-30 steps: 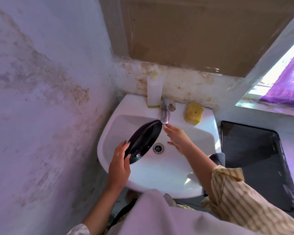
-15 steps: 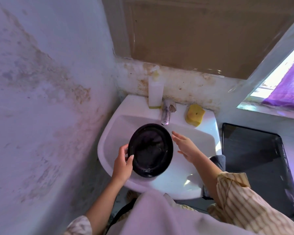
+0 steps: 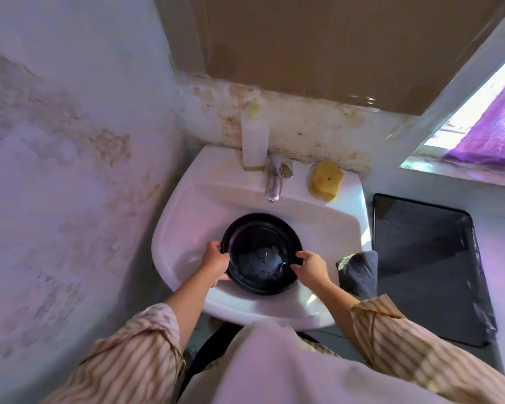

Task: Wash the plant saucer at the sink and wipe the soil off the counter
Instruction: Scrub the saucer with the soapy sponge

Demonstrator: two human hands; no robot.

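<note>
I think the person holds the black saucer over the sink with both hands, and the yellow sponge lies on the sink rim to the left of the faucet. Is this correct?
Not quite. The yellow sponge lies on the sink rim to the right of the faucet, not the left, as the head view shows. The rest holds: the left hand and right hand both hold the black saucer over the sink.

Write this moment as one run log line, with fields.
stage: washing | saucer: over sink, water inside | left hand: grips rim | right hand: grips rim

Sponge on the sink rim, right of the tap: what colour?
Yellow. The sponge shows clearly in the head view, the only one.
</note>
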